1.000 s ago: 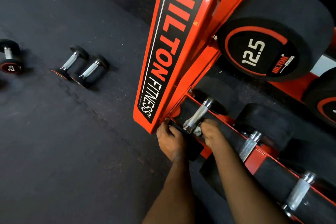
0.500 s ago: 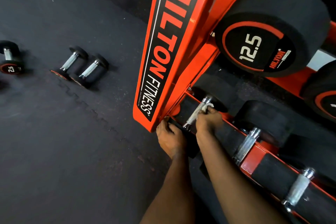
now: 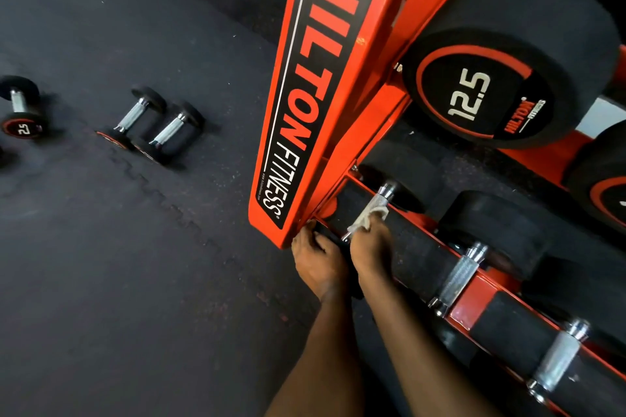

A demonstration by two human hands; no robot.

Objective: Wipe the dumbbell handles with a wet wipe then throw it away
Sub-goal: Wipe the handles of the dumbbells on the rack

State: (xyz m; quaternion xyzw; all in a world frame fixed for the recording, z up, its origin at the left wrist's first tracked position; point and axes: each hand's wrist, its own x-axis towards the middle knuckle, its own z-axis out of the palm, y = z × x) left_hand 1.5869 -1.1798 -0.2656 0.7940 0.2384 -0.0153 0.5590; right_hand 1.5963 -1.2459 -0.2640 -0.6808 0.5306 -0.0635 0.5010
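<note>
Down on the rack's [image 3: 382, 85] lower rail, the right hand [image 3: 371, 247] pinches the wipe [image 3: 367, 218] around the first dumbbell's handle [image 3: 376, 204]. The left hand [image 3: 318, 261] curls its fingers over that dumbbell's near head [image 3: 333, 237].

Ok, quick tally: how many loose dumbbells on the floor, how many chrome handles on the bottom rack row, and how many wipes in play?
Floor dumbbells: 3 in plain view
Bottom-row handles: 3
Wet wipe: 1, held by the right hand on the handle nearest the upright
Total: 7
</note>
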